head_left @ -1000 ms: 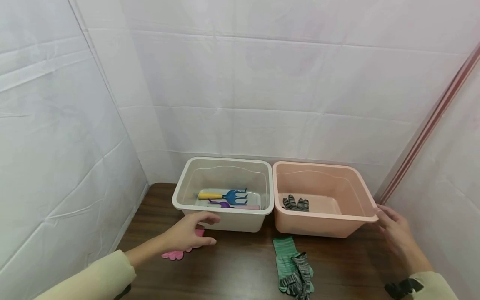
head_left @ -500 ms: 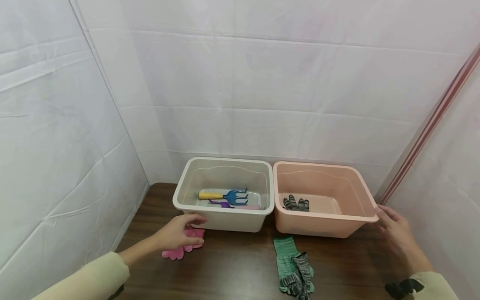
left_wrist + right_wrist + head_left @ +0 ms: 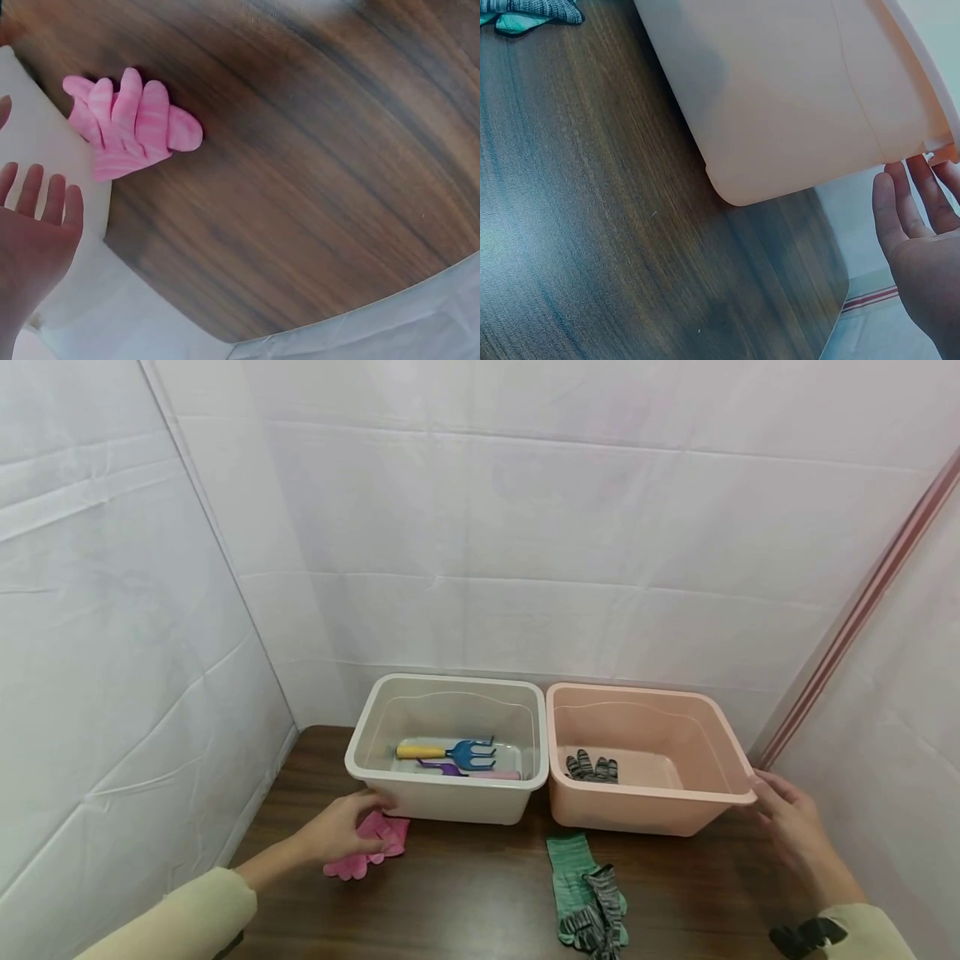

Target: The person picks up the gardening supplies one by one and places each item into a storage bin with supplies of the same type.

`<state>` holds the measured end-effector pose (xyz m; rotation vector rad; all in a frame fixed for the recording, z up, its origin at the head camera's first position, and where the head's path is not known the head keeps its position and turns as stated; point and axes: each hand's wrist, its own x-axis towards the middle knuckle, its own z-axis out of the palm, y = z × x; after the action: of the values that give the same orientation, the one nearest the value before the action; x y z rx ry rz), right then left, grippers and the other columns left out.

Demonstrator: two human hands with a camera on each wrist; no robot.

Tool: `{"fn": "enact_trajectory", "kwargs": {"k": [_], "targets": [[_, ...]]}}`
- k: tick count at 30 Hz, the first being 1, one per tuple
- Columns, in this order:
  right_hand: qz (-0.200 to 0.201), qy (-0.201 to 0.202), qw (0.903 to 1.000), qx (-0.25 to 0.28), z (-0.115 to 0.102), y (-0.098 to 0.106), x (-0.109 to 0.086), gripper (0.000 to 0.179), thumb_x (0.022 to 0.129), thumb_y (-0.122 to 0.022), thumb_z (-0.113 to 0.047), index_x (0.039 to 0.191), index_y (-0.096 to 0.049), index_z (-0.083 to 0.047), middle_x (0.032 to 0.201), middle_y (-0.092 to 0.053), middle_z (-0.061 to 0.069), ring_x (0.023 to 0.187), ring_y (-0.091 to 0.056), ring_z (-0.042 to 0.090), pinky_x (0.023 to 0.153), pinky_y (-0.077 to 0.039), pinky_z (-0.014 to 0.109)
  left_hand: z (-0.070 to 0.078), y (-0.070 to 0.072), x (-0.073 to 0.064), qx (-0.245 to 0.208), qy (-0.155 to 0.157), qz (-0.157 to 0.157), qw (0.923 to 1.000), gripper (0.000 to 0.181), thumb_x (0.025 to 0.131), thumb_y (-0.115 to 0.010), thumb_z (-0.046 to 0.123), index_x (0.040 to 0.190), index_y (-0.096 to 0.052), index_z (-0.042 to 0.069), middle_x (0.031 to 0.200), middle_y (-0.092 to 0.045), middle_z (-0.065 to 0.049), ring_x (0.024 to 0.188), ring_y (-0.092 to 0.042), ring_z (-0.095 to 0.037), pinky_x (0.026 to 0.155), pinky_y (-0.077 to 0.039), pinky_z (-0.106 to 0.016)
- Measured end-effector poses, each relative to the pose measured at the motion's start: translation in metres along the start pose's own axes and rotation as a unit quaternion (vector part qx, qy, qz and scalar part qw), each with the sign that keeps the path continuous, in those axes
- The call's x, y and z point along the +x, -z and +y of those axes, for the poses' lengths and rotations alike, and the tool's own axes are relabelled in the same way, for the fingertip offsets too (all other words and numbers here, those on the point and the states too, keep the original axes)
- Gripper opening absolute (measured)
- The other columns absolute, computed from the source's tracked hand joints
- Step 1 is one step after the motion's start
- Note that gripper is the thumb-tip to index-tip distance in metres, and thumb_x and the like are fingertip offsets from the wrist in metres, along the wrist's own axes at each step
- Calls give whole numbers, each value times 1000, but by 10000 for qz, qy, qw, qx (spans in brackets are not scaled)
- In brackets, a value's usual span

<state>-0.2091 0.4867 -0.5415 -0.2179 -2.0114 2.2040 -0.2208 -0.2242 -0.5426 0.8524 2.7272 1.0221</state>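
Pink glove lay nr. the desk's L edge, just in front of the white tub. The person's L grip was right by it, released: fingers loose & apart, holding nil, thumb over the glove from where I stood. R grip was at the peach tub's rim, at the front corner nearest the desk's R edge, fingers under the lip; couldn't tell if it grasped or only touched. Both tubs stood side by side along the desk's back edge, the white one nr. the back L corner. White one held a fork w/ yellow handle & blue tines, plus a purple-headed tool w/ pink handle. Peach one had a grey striped glove at its L end. Twd. the desk's front lay a green glove w/ another striped glove partly on top.
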Motion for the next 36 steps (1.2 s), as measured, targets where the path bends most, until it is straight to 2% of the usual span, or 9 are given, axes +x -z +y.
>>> {"fn": "enact_trajectory", "kwargs": {"k": [5,11,15,22,30,36], "targets": [[-94,64,9999,38,-2,0,-1,15,107,-65,-17,118,-75,-14,106,-75,-12,96,-71,5,81,-59,20,-9,-6,-2,124,61,-29,9999,58,83,-92,23,131,-69,1,129,-69,-15,121,-65,-38,102,-53,-57],[-95,71,9999,-50,-1,0,1,15,108,-65,-19,118,-75,-15,106,-74,-12,95,-71,6,81,-59,21,-19,-12,-8,342,-86,375,9987,58,79,-94,20,128,-70,1,125,-69,-15,117,-66,-37,99,-53,-60],[-118,120,9999,23,1,1,2,15,108,-64,-17,118,-75,-14,107,-75,-12,95,-71,6,81,-59,22,-27,-15,-12,435,133,433,9980,57,80,-93,19,128,-69,-2,124,-68,-16,116,-66,-38,99,-53,-61],[-156,161,9994,277,3,4,3,17,109,-62,-12,114,-77,-14,107,-76,-10,96,-72,7,81,-61,25,-34,-20,-18,513,560,302,9967,60,78,-91,17,128,-68,-4,123,-67,-13,113,-66,-32,98,-55,-56],[19,-79,9999,-96,3,4,0,13,108,-66,-21,116,-75,-17,104,-75,-13,93,-72,6,80,-61,24,-38,-28,-18,558,716,381,9951,57,76,-89,9,128,-69,-2,123,-66,-10,111,-65,-26,96,-56,-51],[44,-118,9998,-181,2,4,2,12,107,-66,-22,117,-73,-20,104,-74,-14,93,-72,5,82,-61,25,-42,-34,-18,718,581,598,9939,56,75,-89,7,127,-69,-3,119,-67,-10,107,-65,-25,93,-56,-49]]}}
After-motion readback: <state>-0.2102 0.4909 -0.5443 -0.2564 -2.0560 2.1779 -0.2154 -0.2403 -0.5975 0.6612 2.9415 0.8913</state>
